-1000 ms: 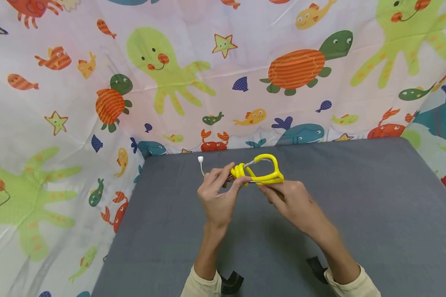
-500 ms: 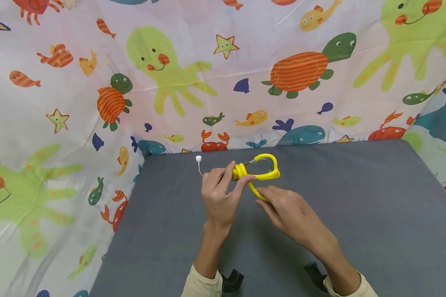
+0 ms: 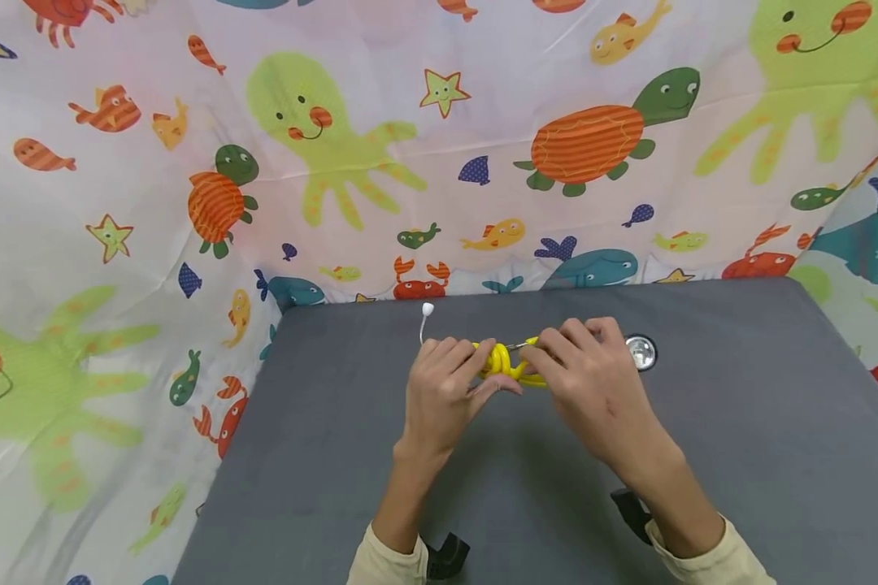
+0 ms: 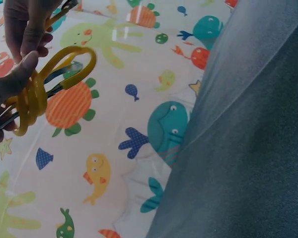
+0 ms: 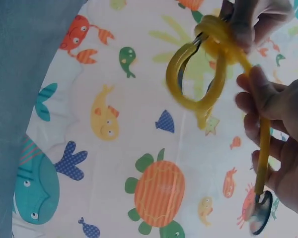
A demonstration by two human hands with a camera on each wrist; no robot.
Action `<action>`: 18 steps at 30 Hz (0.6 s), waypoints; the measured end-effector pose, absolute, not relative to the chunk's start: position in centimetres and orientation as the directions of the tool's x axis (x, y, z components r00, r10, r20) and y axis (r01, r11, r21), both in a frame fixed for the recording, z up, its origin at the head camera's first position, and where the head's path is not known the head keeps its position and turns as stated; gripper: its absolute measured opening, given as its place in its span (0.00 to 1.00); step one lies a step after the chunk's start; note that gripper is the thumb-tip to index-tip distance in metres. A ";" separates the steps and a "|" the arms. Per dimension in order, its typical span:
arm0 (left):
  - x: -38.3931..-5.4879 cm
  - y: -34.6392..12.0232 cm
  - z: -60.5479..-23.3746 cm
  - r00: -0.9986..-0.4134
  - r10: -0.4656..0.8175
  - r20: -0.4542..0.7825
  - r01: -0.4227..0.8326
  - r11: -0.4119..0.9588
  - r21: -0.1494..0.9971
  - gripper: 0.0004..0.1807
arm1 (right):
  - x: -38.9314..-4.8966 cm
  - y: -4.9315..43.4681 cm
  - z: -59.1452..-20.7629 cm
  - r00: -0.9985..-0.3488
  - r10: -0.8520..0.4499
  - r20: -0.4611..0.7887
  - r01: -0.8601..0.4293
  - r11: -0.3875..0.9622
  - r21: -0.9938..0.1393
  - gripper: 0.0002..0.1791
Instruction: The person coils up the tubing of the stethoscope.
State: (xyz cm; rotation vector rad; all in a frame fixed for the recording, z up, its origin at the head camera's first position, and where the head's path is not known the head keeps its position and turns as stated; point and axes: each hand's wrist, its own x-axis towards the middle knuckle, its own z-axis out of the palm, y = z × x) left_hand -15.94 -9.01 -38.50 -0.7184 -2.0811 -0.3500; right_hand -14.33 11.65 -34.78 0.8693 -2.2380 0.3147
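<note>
A stethoscope with yellow tubing [image 3: 499,359] is held above the grey table, its tube wound in coils around the metal ear tubes. My left hand [image 3: 445,392] grips the coils, the thumb pressed along them. A white ear tip [image 3: 428,309] sticks up beyond the left fingers. With curled fingers, my right hand [image 3: 593,386] holds the free end of the tube, plainest in the right wrist view, where the yellow tube [image 5: 264,148] runs through the fingers. The round metal chest piece [image 3: 641,353] pokes out past the right hand. A yellow loop [image 5: 196,74] hangs below the coils there.
The grey table [image 3: 322,455] spreads beneath both hands. Behind it and at its sides hangs a white curtain [image 3: 380,187] printed with sea animals. A black strap piece [image 3: 448,556] shows at the left wrist, another [image 3: 632,516] at the right.
My right hand dipped with the tube's free end, then rose beside the coils, and the chest piece came into view. My left hand shifted slightly right with the stethoscope.
</note>
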 end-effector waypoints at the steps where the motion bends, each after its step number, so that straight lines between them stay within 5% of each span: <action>1: -15.9 -9.1 -38.5 -0.445 0.376 0.813 0.622 0.783 -0.022 0.36 | -14.6 11.7 -34.9 -0.510 -0.497 0.702 -0.672 0.740 0.036 0.20; 13: -15.7 -10.5 -39.2 -0.442 0.495 0.749 0.837 0.528 0.145 0.30 | -16.8 12.5 -35.7 -0.403 -0.499 0.767 -0.788 0.616 -0.014 0.11; 18: -14.8 -10.7 -39.4 -0.430 0.523 0.736 0.902 0.288 0.322 0.28 | -18.3 14.2 -36.8 -0.508 -0.393 0.767 -0.766 0.614 -0.192 0.08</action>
